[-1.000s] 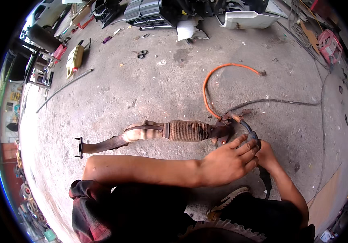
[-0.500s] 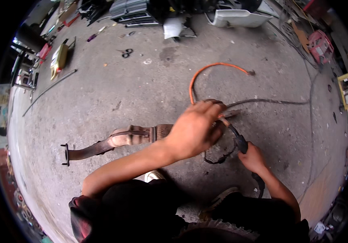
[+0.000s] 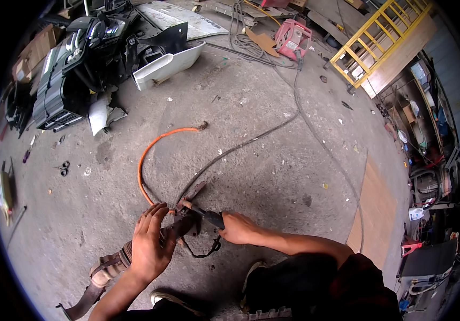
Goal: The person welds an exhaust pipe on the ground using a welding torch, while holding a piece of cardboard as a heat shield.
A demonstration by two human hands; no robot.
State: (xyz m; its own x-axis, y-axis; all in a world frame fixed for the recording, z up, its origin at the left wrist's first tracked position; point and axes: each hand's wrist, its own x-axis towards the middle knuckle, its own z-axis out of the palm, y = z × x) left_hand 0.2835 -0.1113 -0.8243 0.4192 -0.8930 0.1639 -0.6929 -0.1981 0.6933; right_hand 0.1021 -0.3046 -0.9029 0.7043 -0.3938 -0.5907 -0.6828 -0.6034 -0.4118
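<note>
My left hand (image 3: 149,241) is over a rusty exhaust pipe (image 3: 101,272) lying diagonally on the floor, fingers stretched out near its dark upper end; whether they touch it is unclear, and they hide part of its mesh section. My right hand (image 3: 235,229) is closed around a black tool handle (image 3: 213,217) with a copper-coloured front end (image 3: 186,205) at the pipe's upper end. An orange cable (image 3: 149,147) loops away from there, ending in a small fitting (image 3: 203,125). A dark cable (image 3: 246,142) also runs from that spot.
Black and silver car parts (image 3: 74,69) and a white panel (image 3: 165,67) lie upper left. A pink machine (image 3: 293,37), a yellow metal frame (image 3: 369,43), a board (image 3: 374,214) and shelving clutter (image 3: 428,187) are rightward. Scissors (image 3: 64,168) lie at left. Cables cross the floor.
The view has swung to the right. My left hand has lifted off the tool and now lies over the pipe, left of my right hand, which still grips the handle.
</note>
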